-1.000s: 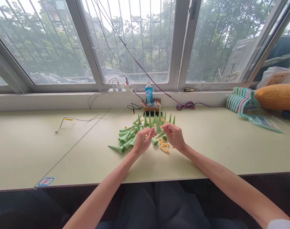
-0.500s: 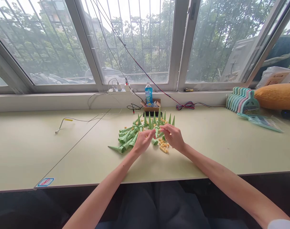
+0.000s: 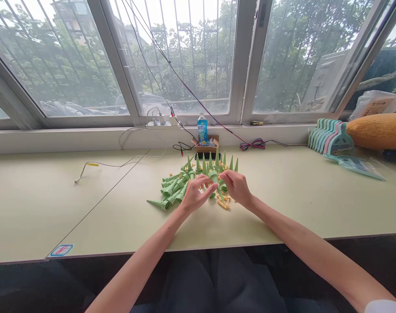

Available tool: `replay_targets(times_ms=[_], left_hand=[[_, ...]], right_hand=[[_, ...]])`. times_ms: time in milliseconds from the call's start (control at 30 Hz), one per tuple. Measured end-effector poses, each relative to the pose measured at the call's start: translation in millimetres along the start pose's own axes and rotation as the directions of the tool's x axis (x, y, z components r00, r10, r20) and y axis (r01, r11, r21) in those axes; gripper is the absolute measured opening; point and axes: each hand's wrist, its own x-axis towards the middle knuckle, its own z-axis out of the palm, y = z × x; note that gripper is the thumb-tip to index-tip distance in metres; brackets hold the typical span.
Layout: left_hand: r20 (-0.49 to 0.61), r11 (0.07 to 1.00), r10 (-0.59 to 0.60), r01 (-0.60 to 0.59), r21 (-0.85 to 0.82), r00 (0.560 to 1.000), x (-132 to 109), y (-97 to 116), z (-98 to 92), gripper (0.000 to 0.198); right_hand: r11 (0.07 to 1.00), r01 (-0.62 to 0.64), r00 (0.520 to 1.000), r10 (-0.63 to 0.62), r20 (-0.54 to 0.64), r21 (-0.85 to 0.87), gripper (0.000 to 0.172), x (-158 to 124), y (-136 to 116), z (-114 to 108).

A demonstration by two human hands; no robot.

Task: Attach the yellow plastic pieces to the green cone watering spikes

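A green plastic watering spike (image 3: 213,175) is tilted between my hands, its wide end up and its thin tip pointing down. My left hand (image 3: 198,193) has it between thumb and fingers. At the spike's wide end, my right hand (image 3: 237,188) is closed in a pinch; what its fingertips hold is hidden. Several more green spikes (image 3: 174,187) lie piled beside my left hand. Behind my hands, other spikes (image 3: 216,157) stand tip up. Small yellow plastic pieces (image 3: 223,204) lie below my right hand.
Behind the spikes, a blue bottle (image 3: 202,130) stands at a small cardboard box (image 3: 207,148). Cables (image 3: 253,144) run along the sill. Light green and pink plastic pieces (image 3: 331,134) stand at the right, near an orange cushion (image 3: 377,130). A white cable (image 3: 113,164) lies on the left.
The held spike now shows more fully, its tip pointing down and to the right. My left thumb and fingers have spread somewhat. My right hand stays close to the same place.
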Motion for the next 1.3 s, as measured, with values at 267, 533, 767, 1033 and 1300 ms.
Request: replay_targets(times_ms=[267,533,767,1033,1300], left_hand=[[-0.081,0.993,0.114,-0.11,0.054,0.99,-0.7,-4.7,2.6,0.029],[-0.104,0.983,0.178,-0.171,0.069,0.979,-1.0,-11.0,5.2,0.025],[-0.095,0.99,0.113,-0.104,0.097,0.989,-1.2,-12.2,9.0,0.027],[-0.11,0.997,0.03,-0.021,0.078,0.993,-0.5,-7.7,6.3,0.035],[-0.061,0.999,-0.035,0.035,-0.007,0.998,-0.3,-6.1,5.2,0.063]], right_hand=[[0.997,-0.077,0.996,0.077,0.034,0.017,0.049,0.9,-0.2,3.0],[0.994,-0.1,0.994,0.098,0.049,0.042,0.051,-0.7,1.0,5.1],[0.99,-0.118,0.993,0.118,0.014,0.077,0.051,-0.6,-3.5,5.0],[0.982,-0.138,0.988,0.145,-0.047,0.13,0.04,-0.5,-7.1,0.0],[0.992,0.073,0.997,-0.074,0.012,0.1,0.031,-0.6,-5.1,-0.7]])
